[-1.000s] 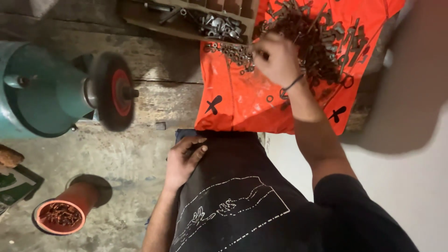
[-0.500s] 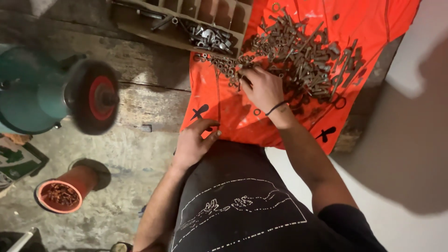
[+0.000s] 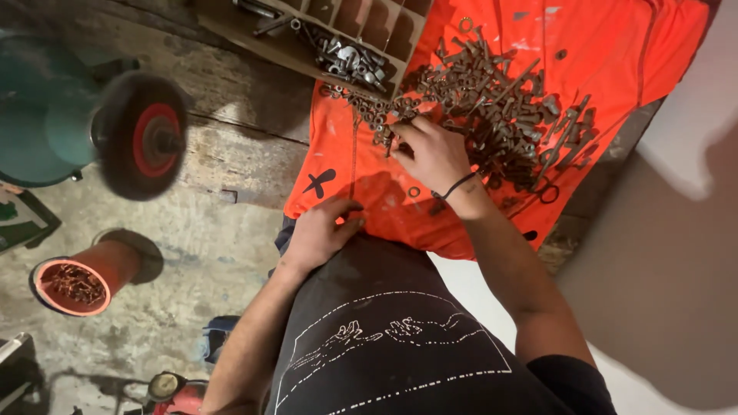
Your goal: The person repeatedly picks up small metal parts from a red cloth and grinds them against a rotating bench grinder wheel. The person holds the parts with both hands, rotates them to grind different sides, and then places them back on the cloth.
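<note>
Hardware (image 3: 492, 115), rusty bolts and nuts, lies heaped on an orange cloth (image 3: 615, 54). The right hand (image 3: 430, 154) picks at its near edge, fingers curled together on small pieces; the left hand (image 3: 319, 230), fingers loosely apart, steadies the cloth's hem. Taking few pieces at a time likely sorts best.

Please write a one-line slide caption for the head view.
Right hand sorting rusty bolts and nuts on an orange cloth; left hand resting at its edge.
</note>
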